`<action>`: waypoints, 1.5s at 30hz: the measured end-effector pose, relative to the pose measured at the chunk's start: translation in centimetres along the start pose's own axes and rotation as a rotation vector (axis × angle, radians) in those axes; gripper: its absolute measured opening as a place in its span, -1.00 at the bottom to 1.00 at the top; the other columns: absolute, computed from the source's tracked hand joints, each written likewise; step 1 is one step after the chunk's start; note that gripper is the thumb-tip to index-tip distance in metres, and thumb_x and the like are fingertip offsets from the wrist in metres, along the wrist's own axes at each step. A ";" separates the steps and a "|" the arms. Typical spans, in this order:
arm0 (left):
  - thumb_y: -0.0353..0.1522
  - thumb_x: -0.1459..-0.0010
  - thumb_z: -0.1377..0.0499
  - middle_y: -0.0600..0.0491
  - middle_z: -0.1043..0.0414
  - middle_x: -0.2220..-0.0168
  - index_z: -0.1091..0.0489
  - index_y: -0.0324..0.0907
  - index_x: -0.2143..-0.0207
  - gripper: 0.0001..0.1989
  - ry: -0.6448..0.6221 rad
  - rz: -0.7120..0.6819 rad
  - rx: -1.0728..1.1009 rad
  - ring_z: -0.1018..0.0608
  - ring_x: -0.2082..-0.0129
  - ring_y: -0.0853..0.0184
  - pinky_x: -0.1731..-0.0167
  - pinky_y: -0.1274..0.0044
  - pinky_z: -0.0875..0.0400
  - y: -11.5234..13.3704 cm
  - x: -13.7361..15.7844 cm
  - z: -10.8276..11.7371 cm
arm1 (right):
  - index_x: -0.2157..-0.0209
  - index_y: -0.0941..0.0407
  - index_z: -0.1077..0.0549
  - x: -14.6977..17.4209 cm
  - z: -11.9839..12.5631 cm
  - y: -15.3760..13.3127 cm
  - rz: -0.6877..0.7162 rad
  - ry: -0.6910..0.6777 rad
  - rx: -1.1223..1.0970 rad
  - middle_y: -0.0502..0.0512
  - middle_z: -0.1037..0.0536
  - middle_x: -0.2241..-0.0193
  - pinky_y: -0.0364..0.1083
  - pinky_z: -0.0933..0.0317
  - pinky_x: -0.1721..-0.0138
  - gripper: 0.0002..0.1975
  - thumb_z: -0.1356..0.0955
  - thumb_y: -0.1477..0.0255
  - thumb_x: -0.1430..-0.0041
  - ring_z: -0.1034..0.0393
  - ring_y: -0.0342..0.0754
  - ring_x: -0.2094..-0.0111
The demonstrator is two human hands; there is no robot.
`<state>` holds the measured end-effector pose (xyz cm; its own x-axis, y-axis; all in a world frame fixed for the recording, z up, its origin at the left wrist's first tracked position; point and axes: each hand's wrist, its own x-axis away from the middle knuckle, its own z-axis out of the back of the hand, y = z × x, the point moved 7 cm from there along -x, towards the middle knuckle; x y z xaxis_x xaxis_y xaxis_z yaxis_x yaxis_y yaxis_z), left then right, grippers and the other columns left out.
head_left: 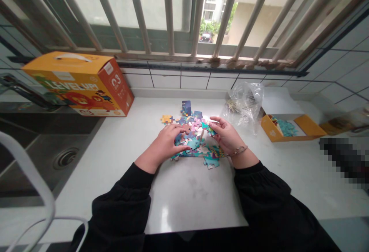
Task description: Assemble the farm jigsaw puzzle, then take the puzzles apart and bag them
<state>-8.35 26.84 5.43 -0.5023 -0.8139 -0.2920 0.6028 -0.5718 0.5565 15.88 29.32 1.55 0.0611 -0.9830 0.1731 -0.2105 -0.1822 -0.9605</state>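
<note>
Colourful jigsaw puzzle pieces (198, 132) lie in a heap on the white counter before me. My left hand (167, 143) rests at the left side of the heap, its thumb and fingers apart over the pieces, with nothing visibly gripped. In my right hand (229, 136) a green and yellow puzzle piece (211, 127) is pinched between thumb and fingers, just above the heap's right side. A teal puzzle piece (211, 162) sticks out at the near edge. Off to the left is a yellow piece (167, 119). My fingers hide part of the heap.
A large orange box (77, 84) stands at the back left, beside the sink (25, 156). To the right are a clear plastic bag (245, 105) and an open yellow box (275, 133) holding teal pieces. A white cable (43, 190) loops at the near left. Window bars rise behind.
</note>
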 end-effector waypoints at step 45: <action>-0.03 -0.28 -0.37 -0.13 -0.64 -0.08 -0.45 -0.13 -0.10 -0.50 0.084 0.401 0.895 -0.70 -0.02 0.17 0.06 0.36 -0.66 -0.7 0.1 -2.1 | 0.06 0.03 -0.52 1.5 -4.8 -0.5 0.258 -0.166 0.233 0.10 -0.66 0.15 0.02 -0.49 0.06 -0.43 -0.64 0.01 -0.06 -0.58 0.02 0.13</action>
<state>-7.54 26.96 3.38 -0.2968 -0.9549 0.0121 0.0101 0.0095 0.9999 11.36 27.87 3.30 0.1965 -0.9754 -0.1002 -0.0130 0.0996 -0.9949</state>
